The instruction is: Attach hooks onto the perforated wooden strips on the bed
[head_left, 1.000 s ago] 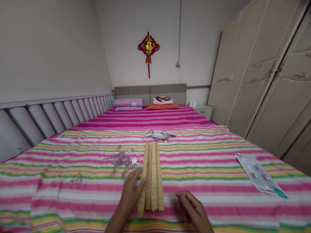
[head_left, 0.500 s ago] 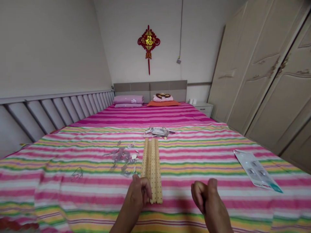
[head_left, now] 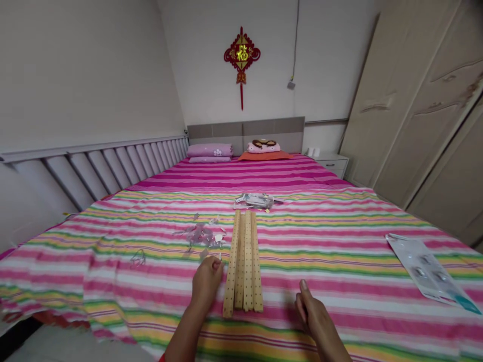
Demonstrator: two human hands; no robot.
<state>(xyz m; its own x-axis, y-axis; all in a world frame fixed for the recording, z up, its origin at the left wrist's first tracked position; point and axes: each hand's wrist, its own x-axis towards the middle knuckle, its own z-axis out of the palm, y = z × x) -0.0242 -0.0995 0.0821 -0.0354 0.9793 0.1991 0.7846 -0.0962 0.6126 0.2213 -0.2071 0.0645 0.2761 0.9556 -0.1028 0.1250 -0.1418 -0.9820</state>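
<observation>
Several pale wooden strips dotted with small holes [head_left: 248, 261] lie side by side on the striped bedspread, running away from me. The leftmost strip [head_left: 231, 276] sticks out a little nearer at its front end. Just left of the strips is my left hand [head_left: 207, 281], its fingers curled closed; whether anything is inside them is hidden. Beyond its fingertips lie loose clear plastic bits [head_left: 202, 234] and a small white piece [head_left: 219, 238]. To the right of the strips, my right hand [head_left: 315, 317] hovers with fingers curled and thumb up, nothing visible in it.
Clear plastic packets [head_left: 256, 201] lie behind the strips. A blister pack [head_left: 426, 269] rests at the right, and a thin tangled wire-like piece [head_left: 138, 258] at the left. The bed has a side rail [head_left: 124, 156] along the left; wardrobe doors [head_left: 400, 110] rise at the right.
My left hand has moved left off the strips toward the plastic bits. My right hand has shifted slightly left and down. The view has turned, so the bed and wall appear further right.
</observation>
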